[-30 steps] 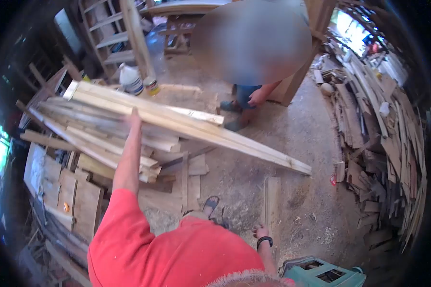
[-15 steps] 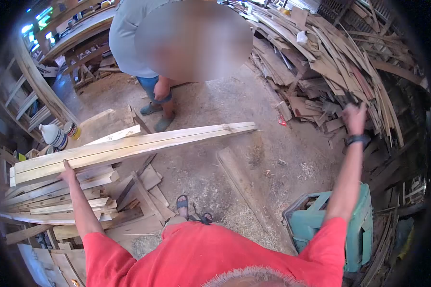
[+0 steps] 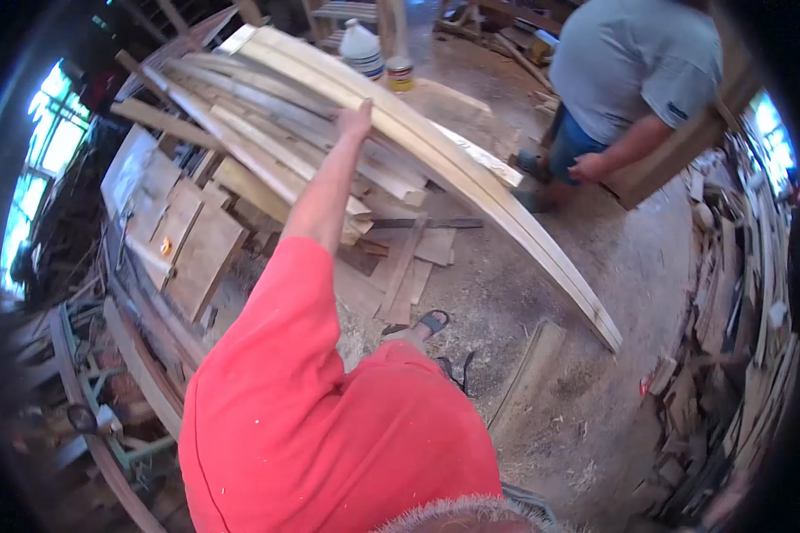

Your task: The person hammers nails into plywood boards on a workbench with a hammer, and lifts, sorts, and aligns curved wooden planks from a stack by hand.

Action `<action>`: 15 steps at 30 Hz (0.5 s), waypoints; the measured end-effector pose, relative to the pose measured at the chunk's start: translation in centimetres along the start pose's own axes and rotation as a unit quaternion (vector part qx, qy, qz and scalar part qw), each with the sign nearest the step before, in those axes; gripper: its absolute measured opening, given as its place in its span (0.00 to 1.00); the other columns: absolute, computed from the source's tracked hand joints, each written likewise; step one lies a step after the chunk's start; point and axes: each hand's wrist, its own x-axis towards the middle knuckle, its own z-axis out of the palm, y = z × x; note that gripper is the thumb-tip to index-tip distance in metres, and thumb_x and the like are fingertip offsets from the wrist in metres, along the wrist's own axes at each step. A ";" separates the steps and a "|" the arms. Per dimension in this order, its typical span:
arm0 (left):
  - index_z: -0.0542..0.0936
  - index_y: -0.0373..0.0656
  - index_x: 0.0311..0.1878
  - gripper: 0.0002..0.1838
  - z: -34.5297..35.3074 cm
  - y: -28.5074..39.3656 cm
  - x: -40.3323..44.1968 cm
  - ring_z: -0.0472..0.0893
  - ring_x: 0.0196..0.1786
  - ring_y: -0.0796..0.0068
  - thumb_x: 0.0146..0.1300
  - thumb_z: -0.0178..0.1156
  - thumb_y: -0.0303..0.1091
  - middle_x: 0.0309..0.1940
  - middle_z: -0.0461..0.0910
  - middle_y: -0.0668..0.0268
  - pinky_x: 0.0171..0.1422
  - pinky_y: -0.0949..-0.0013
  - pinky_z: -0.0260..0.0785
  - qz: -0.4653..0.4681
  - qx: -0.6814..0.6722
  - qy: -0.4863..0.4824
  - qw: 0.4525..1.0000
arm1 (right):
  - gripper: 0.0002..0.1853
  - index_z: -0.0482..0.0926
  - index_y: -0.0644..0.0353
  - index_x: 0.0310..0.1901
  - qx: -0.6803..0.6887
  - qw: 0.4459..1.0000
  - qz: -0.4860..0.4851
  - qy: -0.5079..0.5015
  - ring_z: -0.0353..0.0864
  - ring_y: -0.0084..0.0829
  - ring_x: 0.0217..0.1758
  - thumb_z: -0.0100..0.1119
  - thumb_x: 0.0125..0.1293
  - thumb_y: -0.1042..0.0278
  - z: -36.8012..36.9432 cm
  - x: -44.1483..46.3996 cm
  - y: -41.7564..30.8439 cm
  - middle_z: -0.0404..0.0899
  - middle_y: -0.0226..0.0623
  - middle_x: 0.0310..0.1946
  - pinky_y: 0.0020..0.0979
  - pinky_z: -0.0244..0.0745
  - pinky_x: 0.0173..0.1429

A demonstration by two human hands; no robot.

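My left hand [image 3: 354,121] is at the near edge of a pair of long pale boards [image 3: 453,164], its fingers partly hidden by the wood and the thumb on top. The boards lie side by side and slant from the upper left to the lower right, above a stack of other planks [image 3: 276,147]. My right hand is out of the frame. Below the far end of the pair, a separate thick board [image 3: 526,377] lies on the floor.
A person [image 3: 636,75] in a grey shirt stands at the upper right. A white jug [image 3: 362,49] and a can [image 3: 400,75] stand behind the boards. Scrap wood [image 3: 742,302] is heaped at right; flat panels [image 3: 191,240] lean at left.
The view has swung left, so the boards sit farther right and slant more steeply. My right hand, stretched out to the right half a second ago, has left the frame.
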 end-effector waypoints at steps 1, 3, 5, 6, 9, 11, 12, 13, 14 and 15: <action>0.26 0.13 0.65 0.70 -0.2 0.5 -0.8 0.51 0.75 0.39 0.55 0.66 0.60 0.69 0.43 0.24 0.79 0.59 0.43 -0.008 0.001 0.006 1.000 | 0.20 0.60 0.56 0.59 -0.018 0.998 0.029 -0.050 0.76 0.40 0.44 0.52 0.69 0.69 3.3 -3.0 6.1 0.74 0.47 0.49 0.42 0.77 0.48; 0.27 0.13 0.66 0.69 -0.6 1.7 -1.8 0.47 0.76 0.38 0.55 0.66 0.60 0.70 0.39 0.24 0.80 0.59 0.41 -0.019 0.001 0.019 1.000 | 0.14 0.68 0.58 0.53 -0.039 0.980 0.085 -0.177 0.77 0.34 0.40 0.53 0.68 0.67 9.0 -10.7 17.5 0.77 0.40 0.44 0.39 0.76 0.45; 0.25 0.13 0.65 0.70 -1.3 2.9 -2.8 0.42 0.77 0.38 0.56 0.66 0.59 0.70 0.36 0.24 0.81 0.59 0.40 -0.015 -0.028 -0.006 0.999 | 0.10 0.76 0.59 0.47 0.013 0.926 0.045 -0.374 0.77 0.27 0.36 0.54 0.67 0.65 14.4 -20.7 27.9 0.81 0.34 0.40 0.35 0.76 0.42; 0.25 0.13 0.65 0.70 -1.5 2.8 -3.0 0.42 0.77 0.38 0.56 0.66 0.59 0.70 0.36 0.24 0.81 0.59 0.40 -0.021 -0.025 -0.005 0.999 | 0.15 0.77 0.59 0.48 0.024 0.842 0.284 -0.458 0.80 0.31 0.39 0.52 0.67 0.59 16.5 -27.9 25.8 0.82 0.34 0.42 0.37 0.77 0.42; 0.21 0.16 0.65 0.69 -1.3 3.0 -2.8 0.44 0.76 0.38 0.57 0.66 0.57 0.70 0.38 0.24 0.81 0.60 0.39 -0.008 -0.017 -0.009 1.000 | 0.24 0.78 0.54 0.58 -0.251 0.573 0.222 -0.748 0.82 0.39 0.50 0.51 0.65 0.50 21.6 -49.1 26.8 0.81 0.36 0.53 0.46 0.77 0.55; 0.22 0.15 0.65 0.69 -1.0 2.8 -1.6 0.45 0.76 0.38 0.57 0.65 0.57 0.70 0.39 0.24 0.80 0.60 0.40 -0.006 -0.006 0.001 1.000 | 0.24 0.76 0.54 0.59 -0.210 0.594 0.300 -0.716 0.82 0.39 0.51 0.52 0.65 0.51 21.8 -55.1 20.1 0.81 0.38 0.53 0.45 0.77 0.54; 0.23 0.15 0.65 0.68 -0.6 2.1 -2.1 0.46 0.76 0.38 0.57 0.65 0.57 0.70 0.40 0.24 0.80 0.60 0.42 -0.005 0.006 0.000 1.000 | 0.24 0.74 0.54 0.60 -0.171 0.611 0.365 -0.681 0.82 0.40 0.51 0.52 0.65 0.52 21.8 -57.0 17.7 0.81 0.39 0.53 0.45 0.77 0.53; 0.24 0.14 0.65 0.68 -0.9 2.2 -2.5 0.49 0.75 0.38 0.57 0.65 0.58 0.69 0.41 0.23 0.79 0.59 0.44 0.002 -0.013 -0.001 1.000 | 0.25 0.73 0.54 0.61 -0.139 0.622 0.412 -0.651 0.82 0.40 0.51 0.53 0.66 0.52 22.2 -58.6 15.9 0.81 0.39 0.54 0.44 0.77 0.53; 0.24 0.14 0.65 0.68 -1.2 2.8 -2.8 0.49 0.75 0.38 0.57 0.65 0.58 0.69 0.41 0.23 0.79 0.59 0.44 -0.001 -0.010 -0.005 1.000 | 0.25 0.72 0.54 0.62 -0.111 0.631 0.444 -0.626 0.81 0.40 0.52 0.53 0.66 0.53 22.5 -59.6 14.7 0.80 0.40 0.54 0.43 0.78 0.52; 0.24 0.15 0.65 0.68 -1.6 3.3 -3.1 0.49 0.75 0.38 0.57 0.65 0.58 0.69 0.41 0.23 0.79 0.60 0.44 0.002 -0.013 -0.011 1.000 | 0.25 0.71 0.54 0.63 -0.089 0.641 0.469 -0.600 0.81 0.40 0.52 0.54 0.66 0.53 22.6 -60.1 13.8 0.80 0.41 0.54 0.43 0.78 0.52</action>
